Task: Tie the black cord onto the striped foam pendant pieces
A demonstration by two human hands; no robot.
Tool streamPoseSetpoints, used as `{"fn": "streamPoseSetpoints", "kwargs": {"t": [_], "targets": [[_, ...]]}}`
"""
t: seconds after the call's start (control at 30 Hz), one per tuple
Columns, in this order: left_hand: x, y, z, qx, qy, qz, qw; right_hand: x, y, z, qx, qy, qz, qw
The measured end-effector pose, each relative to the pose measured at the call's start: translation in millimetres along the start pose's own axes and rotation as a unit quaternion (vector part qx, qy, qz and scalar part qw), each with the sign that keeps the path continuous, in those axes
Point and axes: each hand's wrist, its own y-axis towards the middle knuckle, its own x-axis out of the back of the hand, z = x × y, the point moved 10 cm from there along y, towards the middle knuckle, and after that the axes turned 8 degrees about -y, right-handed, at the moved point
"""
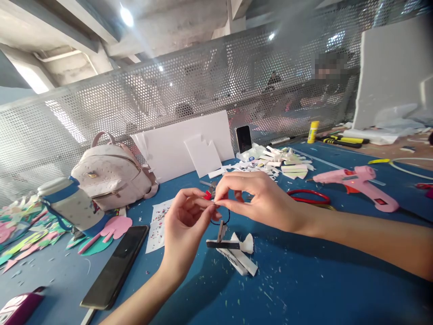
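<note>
Head view: left hand [186, 223] and right hand [259, 198] meet above the blue table [304, 280], the fingertips of both pinched shut on a thin black cord [221, 222] that loops down between them. A small red piece [207, 195] shows at the fingertips. White foam strips [238, 257] lie just below, a black phone [117, 266] to the left and a pink glue gun [358, 183] to the right.

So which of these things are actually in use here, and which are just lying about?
In use: left hand, right hand, both pinching the black cord; foam piece just beneath.
Lying about: glue gun, backpack, flat phone, red scissors, bottle.
</note>
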Motion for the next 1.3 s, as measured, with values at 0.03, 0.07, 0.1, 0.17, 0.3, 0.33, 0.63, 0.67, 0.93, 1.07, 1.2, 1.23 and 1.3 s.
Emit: {"fn": "streamPoseSetpoints", "kwargs": {"t": [0.03,0.07,0.1,0.17,0.3,0.33,0.63,0.67,0.93,1.07,1.2,1.23,1.3], "targets": [[-0.6,0,0,0.003,-0.002,0.000,1.000,0,0,1,0.004,-0.003,0.001,1.000],[-1.2,0,1,0.006,-0.003,-0.001,1.000,0,0,2,0.006,-0.006,0.003,1.000],[-1.8,-1,1,0.009,-0.004,-0.002,1.000,-1,0,2,0.006,-0.006,0.005,1.000],[-3.2,-1,2,0.016,-0.007,-0.001,1.000,-2,0,1,0.000,0.002,0.008,1.000],[-4.1,0,7,0.033,-0.008,0.004,0.999,-5,0,-5,-0.027,0.032,0.005,0.999],[-3.9,0,8,0.040,-0.008,0.005,0.999,-5,0,-7,-0.032,0.038,0.004,0.999],[-0.9,3,19,0.090,0.026,0.017,0.995,-7,1,-11,-0.043,0.065,0.004,0.997],[-1.7,3,20,0.094,0.026,0.021,0.995,-7,1,-12,-0.046,0.067,0.003,0.997],[-6.4,1,25,0.103,0.024,0.039,0.994,-13,0,-20,-0.087,0.126,0.012,0.988],[-6.5,2,20,0.086,0.016,0.036,0.996,-15,0,-23,-0.102,0.152,0.010,0.983],[-10.3,2,19,0.083,0.006,0.059,0.995,-17,-1,-23,-0.111,0.162,0.014,0.981],[-11.7,1,18,0.083,0.004,0.069,0.994,-17,-1,-23,-0.111,0.161,0.016,0.981],[-14.1,1,19,0.083,0.003,0.088,0.993,-17,-1,-22,-0.112,0.159,0.018,0.981]]}}
